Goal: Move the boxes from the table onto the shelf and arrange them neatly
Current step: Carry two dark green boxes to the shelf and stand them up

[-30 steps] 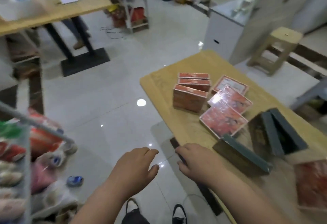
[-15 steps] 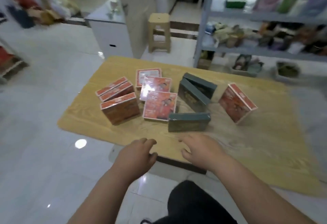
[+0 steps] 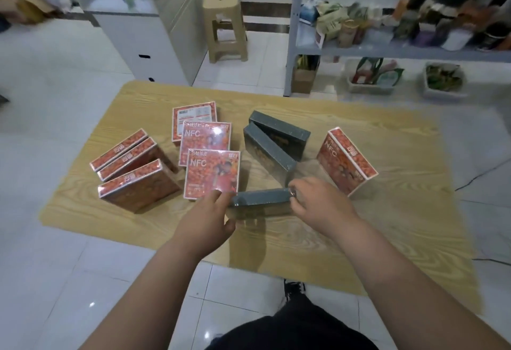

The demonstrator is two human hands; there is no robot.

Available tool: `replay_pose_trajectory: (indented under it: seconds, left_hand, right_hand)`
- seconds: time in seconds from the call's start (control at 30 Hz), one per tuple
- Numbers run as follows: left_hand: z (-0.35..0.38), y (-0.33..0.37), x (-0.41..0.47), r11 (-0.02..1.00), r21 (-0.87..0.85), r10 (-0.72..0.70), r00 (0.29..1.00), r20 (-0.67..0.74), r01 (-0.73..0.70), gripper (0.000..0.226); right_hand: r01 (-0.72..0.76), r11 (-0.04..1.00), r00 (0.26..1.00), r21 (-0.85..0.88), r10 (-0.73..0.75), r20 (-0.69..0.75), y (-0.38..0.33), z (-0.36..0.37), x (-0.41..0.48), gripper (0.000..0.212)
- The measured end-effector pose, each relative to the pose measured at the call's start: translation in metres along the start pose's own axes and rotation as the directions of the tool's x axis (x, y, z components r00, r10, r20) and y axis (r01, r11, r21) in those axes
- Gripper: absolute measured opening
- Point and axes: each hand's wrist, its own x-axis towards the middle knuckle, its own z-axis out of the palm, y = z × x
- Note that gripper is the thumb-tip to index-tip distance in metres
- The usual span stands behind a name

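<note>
from where i stand, the person's dark trousers (image 3: 293,327) and one shoe (image 3: 294,287) fill the bottom edge, cut off by it. both forearms reach forward over the near edge of the worktop (image 3: 359,225).

the left hand (image 3: 204,219) has its fingers laid fairly straight against the left end of the grey box (image 3: 260,197), thumb spread on the near side, pressing rather than wrapping. the right hand (image 3: 318,203) curls its fingers round the right end of the same box and grips it; its fingertips are hidden behind the box. the box sits on the worktop between the two hands, and its lower part is hard to make out.

counting up: three grey boxes in all, the other grey boxes (image 3: 269,153) lying side by side just behind the first. the red boxes (image 3: 211,172) number seven: three on edge in a row at the left, three flat in an overlapping line in the middle, and one propped at a tilt on the right, near the right hand. "nfc" reads on some; the smaller print is too fine.

beyond the worktop stand a tan stool (image 3: 224,23), a white cabinet (image 3: 154,53) and, to the right, the grey shelf (image 3: 387,52). its goods are blurred and its top is cut off.
</note>
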Motion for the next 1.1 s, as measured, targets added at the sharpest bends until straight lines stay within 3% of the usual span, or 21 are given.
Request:
replay_pose_trajectory:
  seconds: [0.07,0.17,0.3,0.4,0.47,0.63,0.7,0.77,0.87,0.97,1.1]
  left_hand:
    - [0.007,-0.002,0.017,0.999,0.006,-0.05,0.998,0.033,0.05,0.066]
    - [0.018,-0.003,0.036,0.993,0.015,-0.114,0.988,0.106,0.113,0.072]
    - [0.037,0.008,0.053,0.988,0.03,-0.157,0.975,0.159,0.154,0.055]
    - [0.048,0.014,0.058,0.984,0.046,-0.177,0.973,0.151,0.172,0.043]
    - [0.053,0.016,0.058,0.983,0.023,-0.184,0.973,0.14,0.182,0.036]
    - [0.051,0.02,0.043,0.967,-0.109,-0.214,0.966,0.145,0.231,0.035]
    - [0.045,0.02,0.028,0.934,-0.245,-0.237,0.965,0.115,0.259,0.033]
    - [0.038,0.016,0.007,0.882,-0.386,-0.249,0.963,0.105,0.27,0.033]
    - [0.022,0.006,-0.033,0.742,-0.591,-0.321,0.941,0.103,0.318,0.034]
    - [0.011,-0.011,-0.083,0.493,-0.794,-0.519,0.853,0.061,0.357,0.035]
    - [0.006,-0.042,-0.157,0.239,-0.94,-0.726,0.688,-0.006,0.244,0.021]
  right_hand:
    - [-0.006,0.999,1.0,0.053,0.007,-0.011,0.011,-0.002,0.026,0.036]
    - [-0.054,0.993,0.999,0.105,0.053,0.009,0.024,0.001,0.061,0.058]
    - [-0.179,0.975,0.976,0.13,0.159,0.151,0.042,0.013,0.1,0.078]
    - [-0.275,0.918,0.948,0.287,0.207,0.243,0.048,0.023,0.116,0.082]
    - [-0.306,0.873,0.938,0.379,0.21,0.274,0.048,0.029,0.121,0.077]
    - [-0.327,0.759,0.943,0.563,0.226,0.244,0.048,0.03,0.111,0.04]
    - [-0.358,0.67,0.934,0.651,0.259,0.246,0.05,0.031,0.102,0.043]
    - [-0.356,0.557,0.931,0.751,0.284,0.23,0.047,0.031,0.091,0.046]
    - [-0.311,0.466,0.944,0.829,0.25,0.214,0.036,0.028,0.071,0.026]
    - [-0.249,0.511,0.967,0.822,0.178,0.182,0.013,0.014,0.05,0.012]
    - [-0.157,0.536,0.987,0.83,0.066,0.145,-0.039,0.001,0.026,0.008]
